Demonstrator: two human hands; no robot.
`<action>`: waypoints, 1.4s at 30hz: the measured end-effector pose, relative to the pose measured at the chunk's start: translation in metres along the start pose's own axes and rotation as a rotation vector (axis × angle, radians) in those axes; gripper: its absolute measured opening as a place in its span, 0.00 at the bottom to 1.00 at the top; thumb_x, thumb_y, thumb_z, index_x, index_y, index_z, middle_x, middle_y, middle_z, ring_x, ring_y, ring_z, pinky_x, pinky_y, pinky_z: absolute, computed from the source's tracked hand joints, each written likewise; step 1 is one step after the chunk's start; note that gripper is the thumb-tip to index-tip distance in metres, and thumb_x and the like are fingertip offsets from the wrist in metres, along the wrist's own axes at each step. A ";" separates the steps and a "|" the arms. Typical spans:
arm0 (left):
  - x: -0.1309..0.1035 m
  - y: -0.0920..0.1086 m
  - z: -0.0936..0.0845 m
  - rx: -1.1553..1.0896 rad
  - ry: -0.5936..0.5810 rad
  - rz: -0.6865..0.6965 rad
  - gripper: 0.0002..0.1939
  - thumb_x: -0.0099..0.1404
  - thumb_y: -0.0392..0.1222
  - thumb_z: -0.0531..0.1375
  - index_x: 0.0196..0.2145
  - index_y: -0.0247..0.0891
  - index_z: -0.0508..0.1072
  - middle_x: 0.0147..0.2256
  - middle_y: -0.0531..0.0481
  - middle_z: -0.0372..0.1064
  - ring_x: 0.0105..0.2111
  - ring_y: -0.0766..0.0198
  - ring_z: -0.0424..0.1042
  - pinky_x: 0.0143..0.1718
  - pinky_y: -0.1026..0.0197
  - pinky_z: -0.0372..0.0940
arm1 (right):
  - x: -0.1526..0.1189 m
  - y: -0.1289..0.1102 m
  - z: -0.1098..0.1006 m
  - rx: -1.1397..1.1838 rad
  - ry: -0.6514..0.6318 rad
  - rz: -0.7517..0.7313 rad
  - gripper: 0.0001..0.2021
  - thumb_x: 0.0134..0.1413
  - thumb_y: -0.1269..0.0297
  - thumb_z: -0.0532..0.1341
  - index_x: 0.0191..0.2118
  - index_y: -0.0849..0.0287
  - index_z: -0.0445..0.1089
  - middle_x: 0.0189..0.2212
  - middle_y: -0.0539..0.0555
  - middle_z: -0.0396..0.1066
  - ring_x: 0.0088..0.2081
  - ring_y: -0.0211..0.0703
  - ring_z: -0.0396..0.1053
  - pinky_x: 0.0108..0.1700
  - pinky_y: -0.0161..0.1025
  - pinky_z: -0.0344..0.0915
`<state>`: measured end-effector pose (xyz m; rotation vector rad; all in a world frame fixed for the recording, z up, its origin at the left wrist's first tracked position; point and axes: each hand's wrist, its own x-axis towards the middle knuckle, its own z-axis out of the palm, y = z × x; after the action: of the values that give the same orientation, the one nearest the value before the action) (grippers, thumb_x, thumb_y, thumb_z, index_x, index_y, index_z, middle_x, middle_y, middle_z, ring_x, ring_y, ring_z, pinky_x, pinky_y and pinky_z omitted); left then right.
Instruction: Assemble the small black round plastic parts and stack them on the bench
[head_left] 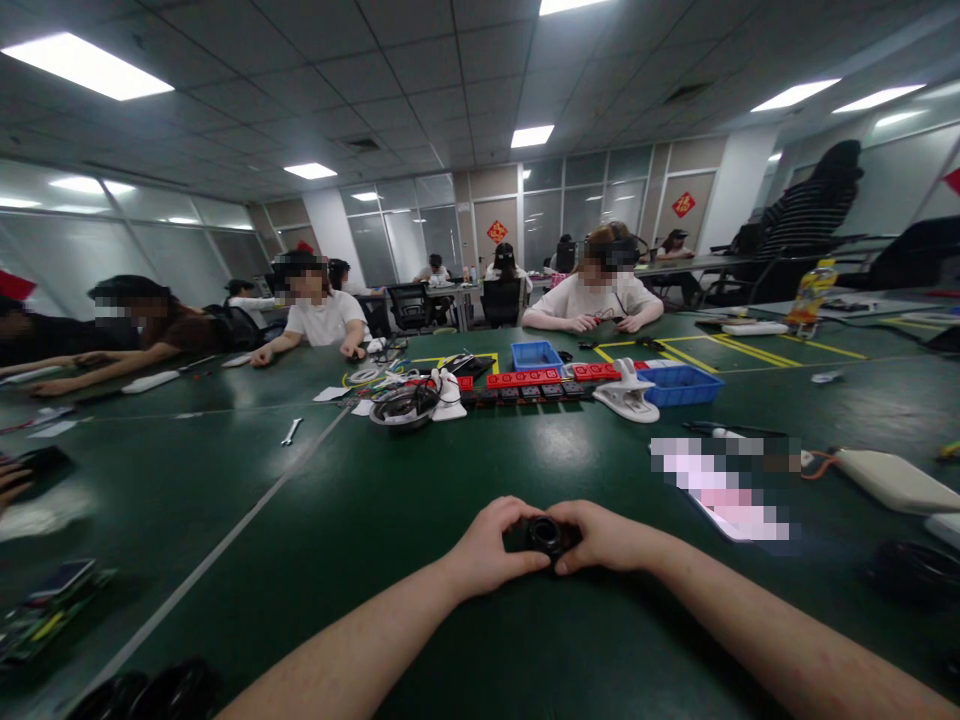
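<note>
Low over the green table, my left hand (489,548) and my right hand (606,538) meet around a small black part with a round, ring-like opening (544,534). Fingers of both hands wrap its sides, and the two thumbs press near its lower front edge. The opening faces up and toward me. Dark portions of the part show on either side between my fingers, but its underside and back are hidden. Its exact kind cannot be made out. To the right of my right hand lies a phone (731,500) with a lit, blurred screen.
Across the table stand red and black power strips (525,380), blue trays (679,384), a white clip stand (628,392) and coiled cables (405,405). A wrench (292,431) lies left; a circuit board (49,610) sits nearer. A pale power bank (896,480) is right. Several people sit around.
</note>
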<state>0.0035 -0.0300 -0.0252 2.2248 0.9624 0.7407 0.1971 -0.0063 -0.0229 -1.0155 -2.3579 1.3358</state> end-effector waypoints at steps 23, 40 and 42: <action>-0.003 0.006 0.011 -0.013 0.183 -0.197 0.17 0.46 0.41 0.62 0.35 0.38 0.67 0.34 0.51 0.62 0.34 0.63 0.61 0.34 0.62 0.57 | 0.007 0.008 0.015 -0.194 0.278 0.090 0.19 0.26 0.59 0.67 0.27 0.61 0.60 0.23 0.45 0.60 0.26 0.35 0.59 0.23 0.29 0.51; 0.001 -0.005 0.008 0.010 0.244 -0.174 0.16 0.47 0.41 0.62 0.36 0.38 0.67 0.34 0.50 0.62 0.36 0.62 0.61 0.36 0.62 0.57 | 0.005 -0.004 0.020 -0.271 0.389 0.021 0.26 0.34 0.57 0.64 0.42 0.59 0.60 0.37 0.54 0.64 0.37 0.43 0.63 0.35 0.36 0.58; 0.001 -0.007 0.006 -0.016 0.200 -0.150 0.17 0.48 0.41 0.61 0.37 0.38 0.66 0.35 0.50 0.62 0.36 0.63 0.61 0.36 0.63 0.58 | 0.002 -0.002 0.014 -0.145 0.287 -0.033 0.25 0.37 0.62 0.63 0.45 0.58 0.59 0.39 0.52 0.65 0.37 0.42 0.63 0.36 0.35 0.58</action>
<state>0.0053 -0.0269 -0.0343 2.0662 1.2013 0.9097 0.1878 -0.0150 -0.0285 -1.1192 -2.2658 0.9463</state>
